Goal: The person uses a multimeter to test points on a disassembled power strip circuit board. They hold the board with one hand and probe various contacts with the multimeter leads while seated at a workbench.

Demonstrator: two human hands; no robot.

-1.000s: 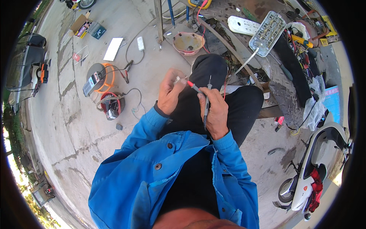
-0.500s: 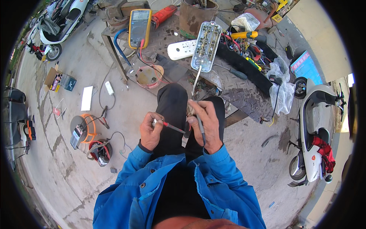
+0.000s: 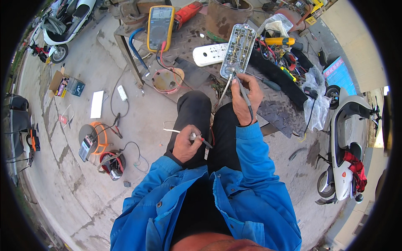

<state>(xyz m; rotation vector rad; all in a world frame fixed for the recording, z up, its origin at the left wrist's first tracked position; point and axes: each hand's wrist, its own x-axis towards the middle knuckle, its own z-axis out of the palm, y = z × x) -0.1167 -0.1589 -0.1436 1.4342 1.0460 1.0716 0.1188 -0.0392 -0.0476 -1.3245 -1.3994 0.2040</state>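
My right hand (image 3: 248, 100) grips a dark test probe (image 3: 243, 91), its tip at the lower end of an opened power strip (image 3: 239, 49) with metal contacts showing. Whether the tip touches metal I cannot tell. A white cord (image 3: 225, 91) runs down from that end. Over my lap, my left hand (image 3: 186, 145) is closed round a small white piece that looks like a plug (image 3: 193, 136) and a red-and-dark test probe (image 3: 205, 142). A thin white wire (image 3: 171, 130) sticks out beside it. The yellow multimeter (image 3: 160, 30), with red and black leads, lies on the metal bench.
Beside the strip lies its white cover (image 3: 207, 55). A pinkish bowl (image 3: 168, 80) sits at the bench's near edge (image 3: 272, 111). Tools and wires (image 3: 280, 56) crowd the right, with a screwdriver (image 3: 271, 84) nearby. A rusty pot (image 3: 226, 19) stands behind.
My right hand has moved up and right with its probe, from over my lap to the power strip. My left hand has shifted slightly right, still holding its probe; the whole view has shifted a little.
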